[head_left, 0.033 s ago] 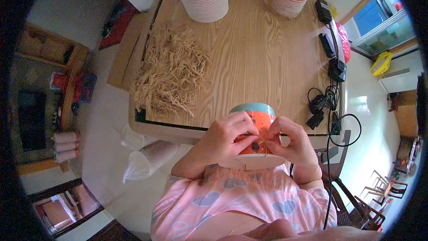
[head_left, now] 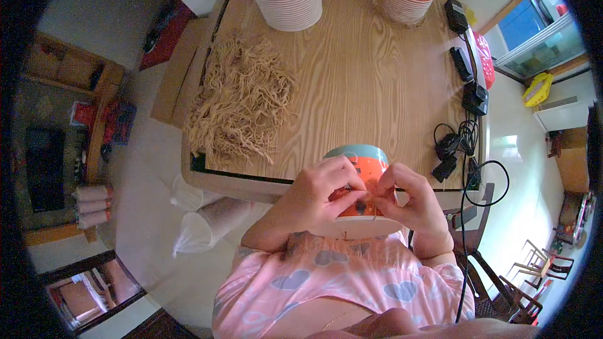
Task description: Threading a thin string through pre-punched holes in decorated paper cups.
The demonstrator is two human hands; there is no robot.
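Observation:
An orange paper tub [head_left: 369, 166] with a teal band and a white rim rests between my body and the table's near edge, its white rim toward me. My left hand [head_left: 326, 189] pinches thumb and forefinger together at the tub's side. Opposite it, my right hand [head_left: 407, 198] also pinches. A thin strand of tan twine [head_left: 375, 211] runs at their fingertips against the tub; the fingers hide most of it. On the table's left side lies a loose heap of tan twine strands [head_left: 242, 100].
A tall stack of similar tubs [head_left: 286, 3] stands at the far left of the wood-grain table [head_left: 352, 75], a second stack [head_left: 408, 0] at the far right. Black adapters and cables [head_left: 461, 141] line the right edge. Clear bags [head_left: 210, 223] holding pale rolls lie below, left.
My fingertips have shifted very slightly at the tub's side, and less twine shows between them. The tub and the twine heap have stayed in place.

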